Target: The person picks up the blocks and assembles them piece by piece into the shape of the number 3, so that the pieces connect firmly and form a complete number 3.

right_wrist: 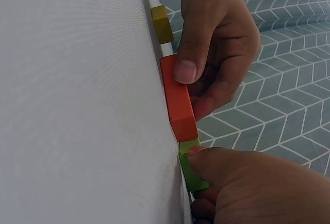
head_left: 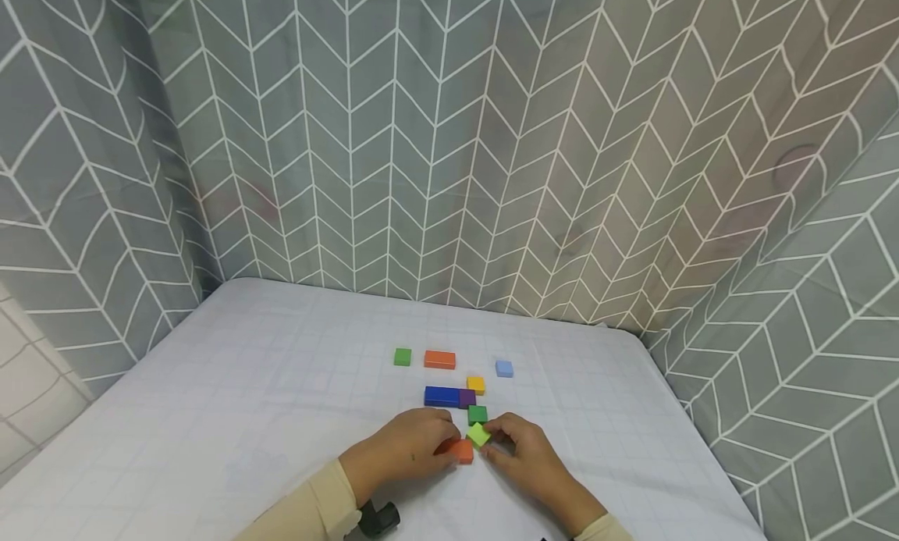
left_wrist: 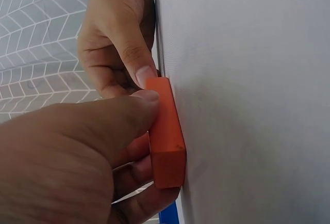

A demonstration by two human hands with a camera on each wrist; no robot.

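My left hand (head_left: 417, 446) grips an orange block (head_left: 463, 451) between thumb and fingers, low on the white cloth. In the left wrist view the block (left_wrist: 167, 126) shows its long top and near end. Beside it, my right hand (head_left: 523, 453) pinches a lime green block (head_left: 478, 435), which sits turned at an angle by the orange block's right end. In the right wrist view the lime block (right_wrist: 192, 170) lies close to the orange block's end (right_wrist: 183, 128). Just beyond the lime block is a green block (head_left: 477, 414). Some fingertips are hidden behind the blocks.
Past the hands lie a long blue block (head_left: 442, 396), a purple block (head_left: 467, 400) against its end, and a yellow block (head_left: 476, 385). Farther back are an orange block (head_left: 439, 360), a green block (head_left: 403, 357) and a light blue block (head_left: 504, 368). A patterned curtain (head_left: 421, 174) hangs behind the table.
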